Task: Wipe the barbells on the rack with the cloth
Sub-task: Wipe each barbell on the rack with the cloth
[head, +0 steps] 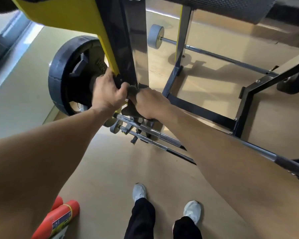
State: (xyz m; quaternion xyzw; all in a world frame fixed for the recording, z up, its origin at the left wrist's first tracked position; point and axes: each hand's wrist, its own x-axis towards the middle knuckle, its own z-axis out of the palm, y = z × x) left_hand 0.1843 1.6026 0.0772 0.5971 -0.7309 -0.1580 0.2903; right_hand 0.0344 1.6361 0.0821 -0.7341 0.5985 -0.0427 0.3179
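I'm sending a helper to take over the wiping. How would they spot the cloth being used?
Start at the tall black and yellow rack upright beside the big black weight plate. At its foot, two hands meet on the bar; the right hand grips the cloth there. It is the only soft, dark grey, crumpled thing among hard chrome bars.

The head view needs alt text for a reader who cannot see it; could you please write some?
Seen from above, a person's right hand presses a dark cloth round a barbell at a yellow-and-black rack, while the left hand grips the rack by a black plate. White shoes stand on tan floor.
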